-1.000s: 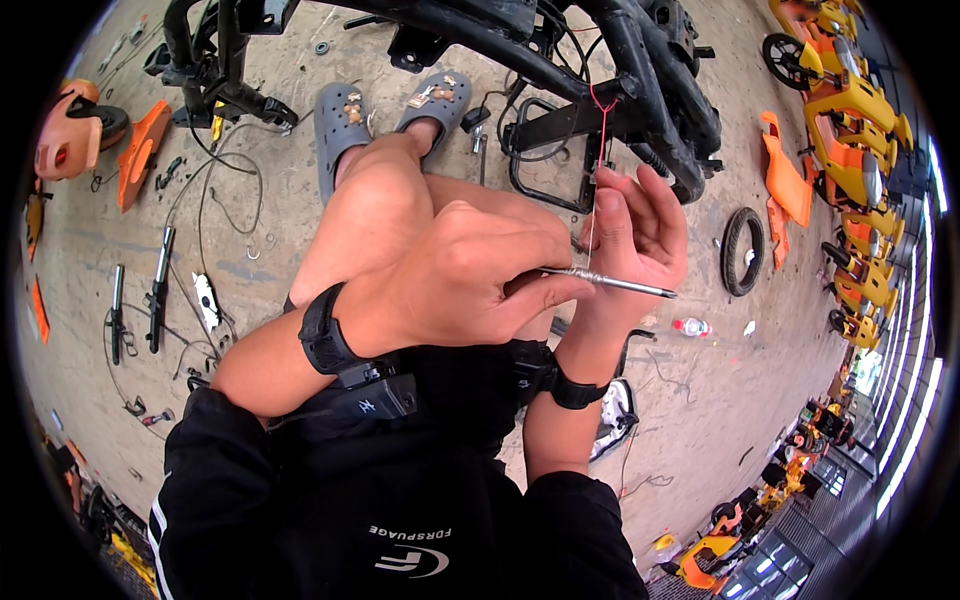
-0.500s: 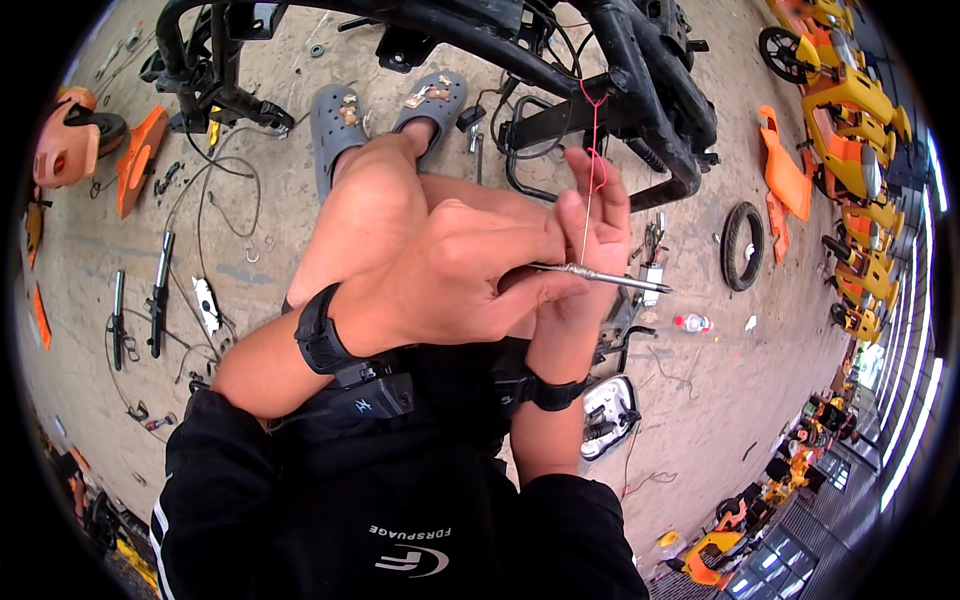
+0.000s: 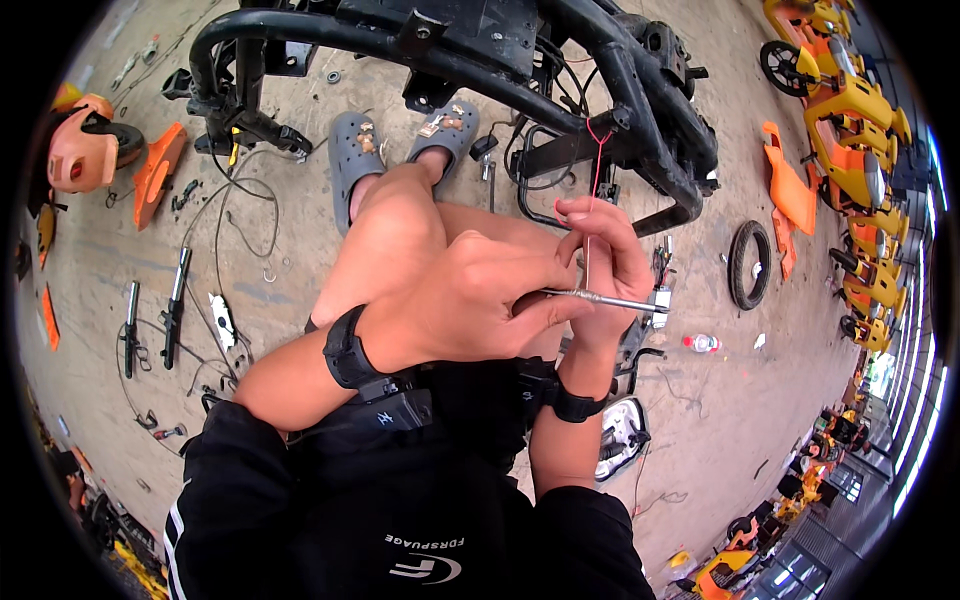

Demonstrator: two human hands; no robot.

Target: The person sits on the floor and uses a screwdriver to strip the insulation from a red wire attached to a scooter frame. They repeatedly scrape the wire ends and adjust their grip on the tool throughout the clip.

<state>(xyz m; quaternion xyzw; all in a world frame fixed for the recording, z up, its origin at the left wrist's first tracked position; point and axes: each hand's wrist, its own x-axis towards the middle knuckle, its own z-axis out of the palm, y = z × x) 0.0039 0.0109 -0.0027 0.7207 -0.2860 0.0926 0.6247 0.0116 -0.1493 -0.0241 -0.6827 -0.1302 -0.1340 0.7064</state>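
Left hand gripping a metal rod, cord running up to the frame

From my end of the head camera feed, I see the left hand [image 3: 480, 290] closed on a slim metal rod [image 3: 625, 302], pinching it between thumb and fingers. The rod points to the right, its tip free of the fist, and passes in front of the right hand [image 3: 612, 260]. A thin cord [image 3: 598, 165] is wound around the rod just beyond the left fingertips. From there it rises across the right palm, looks red above the fingers, and reaches the black frame [image 3: 625, 85], where it loops over a beam. The right hand's fingers are bent around the cord; I cannot tell whether they grip it.

Both hands are above the person's lap, near the frame. Past the right hand, I make out a black tyre [image 3: 737, 275], a clear bottle [image 3: 702, 343] and an orange panel [image 3: 792, 195] on the concrete floor [image 3: 720, 440]. Yellow scooters [image 3: 850, 150] stand in a row along the right edge. Grey clogs [image 3: 352, 165] are under the frame's near side.
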